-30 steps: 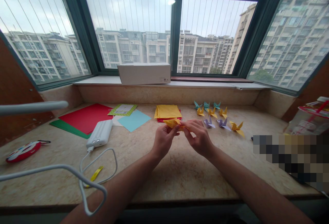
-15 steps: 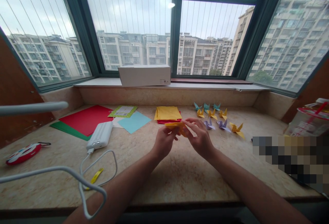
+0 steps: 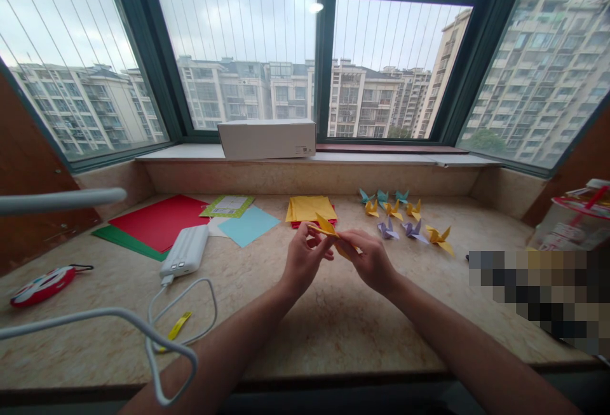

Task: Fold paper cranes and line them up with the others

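Between both hands is a partly folded yellow origami paper [image 3: 326,227], held above the stone counter with one pointed flap standing up. My left hand [image 3: 305,255] pinches its left end. My right hand [image 3: 366,255] grips the right end, its fingers covering part of the paper. Just behind the hands lies a stack of yellow sheets [image 3: 311,208] on top of red ones. Over to the right stand several finished paper cranes in rows: teal cranes [image 3: 382,197] at the back, yellow cranes [image 3: 393,210] in the middle, purple cranes [image 3: 413,231] in front with a larger yellow crane [image 3: 440,239].
Left of the hands are red sheets [image 3: 159,219], a light blue sheet [image 3: 248,225], a green packet [image 3: 227,206] and a white power bank [image 3: 185,250] with a looping cable [image 3: 119,314]. A plastic cup [image 3: 569,221] stands far right; a white box [image 3: 267,140] rests on the sill.
A pointed flap of the yellow paper now stands up between the hands. My right hand's fingers have come down and closed on the paper's right end.
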The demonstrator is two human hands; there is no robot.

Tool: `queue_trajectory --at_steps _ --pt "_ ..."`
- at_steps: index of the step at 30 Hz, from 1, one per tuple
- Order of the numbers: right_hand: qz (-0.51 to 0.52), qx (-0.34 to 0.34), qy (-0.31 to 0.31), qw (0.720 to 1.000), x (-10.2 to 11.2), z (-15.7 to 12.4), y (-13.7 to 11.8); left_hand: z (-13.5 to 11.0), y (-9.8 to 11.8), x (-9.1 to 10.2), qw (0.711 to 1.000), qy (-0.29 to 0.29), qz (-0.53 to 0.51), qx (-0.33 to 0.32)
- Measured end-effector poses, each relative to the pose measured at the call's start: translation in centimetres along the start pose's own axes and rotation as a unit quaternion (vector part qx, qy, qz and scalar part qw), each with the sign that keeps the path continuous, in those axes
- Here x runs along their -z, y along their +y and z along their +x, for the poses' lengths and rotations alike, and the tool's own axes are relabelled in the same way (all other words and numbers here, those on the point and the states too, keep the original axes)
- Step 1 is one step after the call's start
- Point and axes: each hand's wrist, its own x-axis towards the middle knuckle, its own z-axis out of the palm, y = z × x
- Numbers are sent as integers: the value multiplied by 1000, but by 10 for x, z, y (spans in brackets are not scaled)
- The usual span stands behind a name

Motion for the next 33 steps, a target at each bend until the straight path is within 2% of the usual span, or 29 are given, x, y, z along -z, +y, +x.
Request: queue_trajectory --at_steps 5,7,12,18,26,33 --pt "-99 52 34 993 4 -1 -1 -2 -1 -2 995 -49 -2 86" --pt "-142 73 22 987 6 0 -2 -3 -4 -4 994 -71 -31 79" --pt "-192 102 8 976 8 2 -7 -4 0 -7 990 -116 -74 10" --pt "-176 129 16 976 3 2 -10 -3 8 -5 991 -104 -87 12" --pt "-130 88 51 986 2 3 -9 -4 6 -5 989 -81 -118 36" --pt "-54 7 71 996 6 8 -5 -2 -4 -3 993 -91 -49 56"
